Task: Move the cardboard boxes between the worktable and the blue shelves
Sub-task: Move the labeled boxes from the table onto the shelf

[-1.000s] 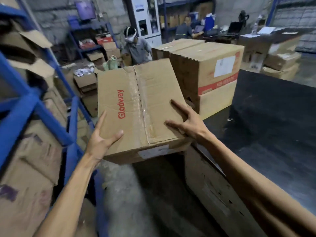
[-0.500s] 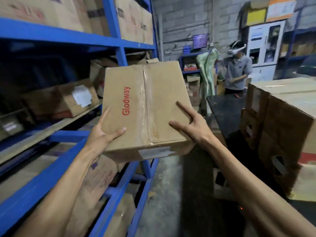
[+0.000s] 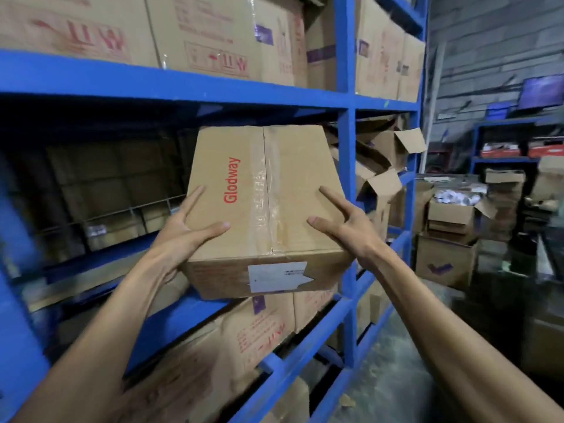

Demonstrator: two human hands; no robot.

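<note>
I hold a taped cardboard box (image 3: 293, 190) with red "Glodway" lettering and a white label on its near face. My left hand (image 3: 186, 227) grips its left side, thumb on top. My right hand (image 3: 345, 224) presses its right side, fingers spread. The box hangs in front of the middle opening of the blue shelves (image 3: 183, 87), its far end level with the dark bay. The worktable is out of view.
Stacked cardboard boxes (image 3: 213, 35) fill the upper shelf, and more boxes (image 3: 244, 337) sit on the lower one. A blue upright post (image 3: 346, 184) stands just right of the held box. Open boxes (image 3: 448, 239) crowd the floor at right. A concrete aisle runs along the shelves.
I have turned left from the worktable to face the blue shelves, carrying the box with both hands. The box is now closer to the middle shelf opening.
</note>
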